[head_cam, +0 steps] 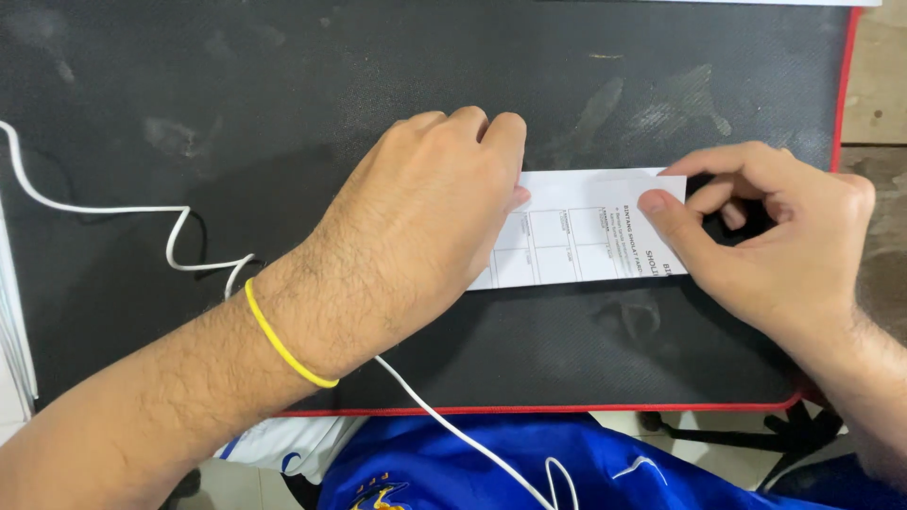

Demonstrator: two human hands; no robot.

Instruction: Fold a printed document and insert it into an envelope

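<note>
A folded white paper (576, 231) with a printed table lies flat on a black desk mat (283, 85). My left hand (425, 227), with a yellow band on its wrist, presses palm-down on the paper's left part and hides it. My right hand (765, 236) pinches the paper's right edge between thumb and forefinger. The thumb lies on top of the sheet near its upper right corner.
The mat has a red border (841, 85) and smudges at the back. A white cable (113, 212) snakes across the mat's left side and runs under my left forearm. Blue clothing (491, 472) shows below the desk edge. A wooden surface (874, 85) lies at the right.
</note>
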